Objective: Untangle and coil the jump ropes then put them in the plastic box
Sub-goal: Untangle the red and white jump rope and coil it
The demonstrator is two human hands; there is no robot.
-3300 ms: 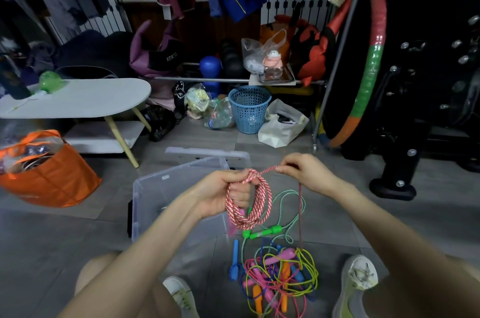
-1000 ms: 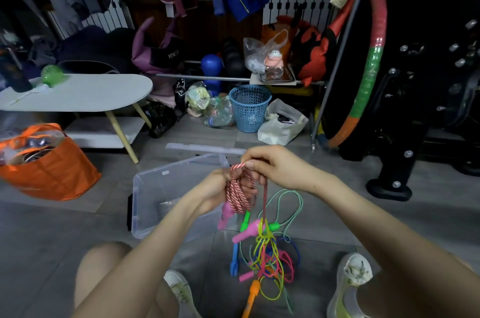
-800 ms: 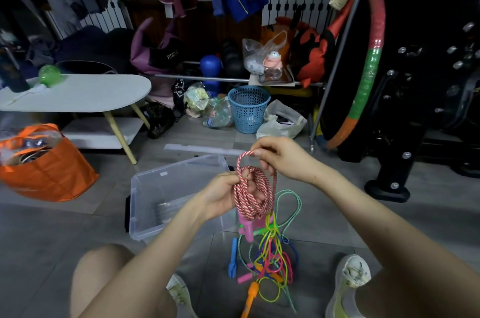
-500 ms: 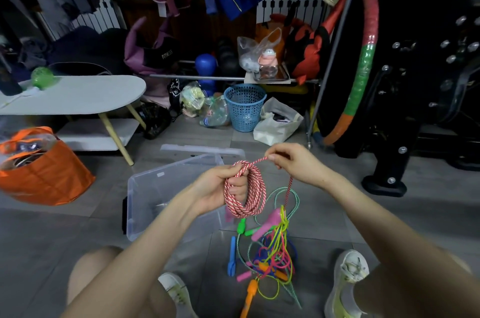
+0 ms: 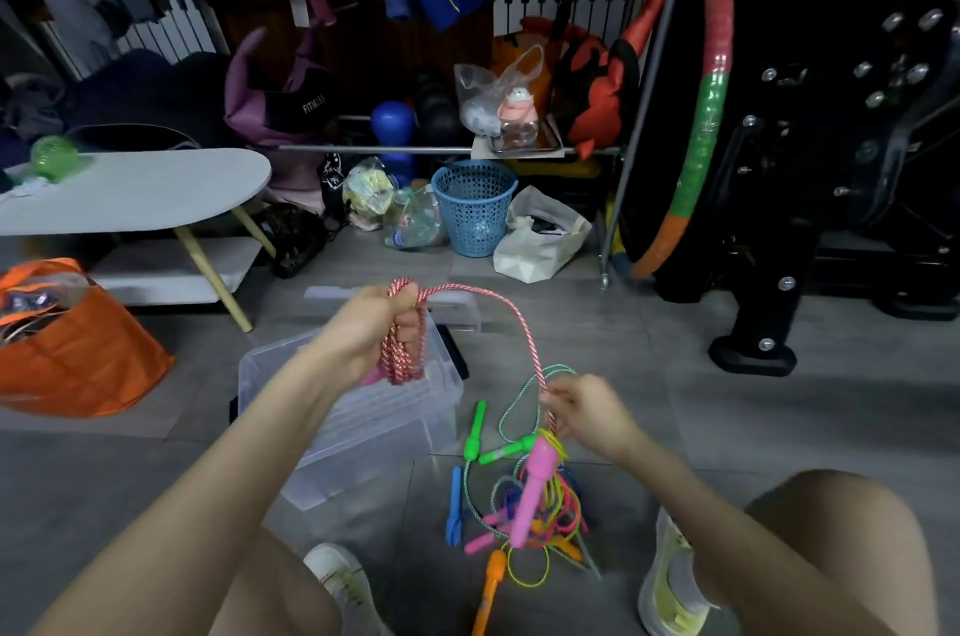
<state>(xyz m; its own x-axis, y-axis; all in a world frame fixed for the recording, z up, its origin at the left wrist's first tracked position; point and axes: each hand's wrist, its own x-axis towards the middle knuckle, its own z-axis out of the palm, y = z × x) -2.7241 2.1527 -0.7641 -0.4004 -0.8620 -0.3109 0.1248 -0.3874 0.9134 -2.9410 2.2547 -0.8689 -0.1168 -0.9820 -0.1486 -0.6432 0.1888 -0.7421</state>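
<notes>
Left hand [image 5: 371, 326] high, fisted round rope coil [image 5: 399, 361] — right hand [image 5: 589, 414] low, pinching its strand [image 5: 521, 323].

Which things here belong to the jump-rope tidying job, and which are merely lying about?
Job: red-and-white rope, gripped by left hand, pinched by right hand; tangled ropes; plastic box.
Lying about: blue basket; orange bag; white table; hoop.

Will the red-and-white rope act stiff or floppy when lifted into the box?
Probably floppy: the red-and-white rope curves in a loose arc between the left hand and right hand. Its coil hangs limp, so it likely loosens if released. The pink handle dangles and may swing.
</notes>
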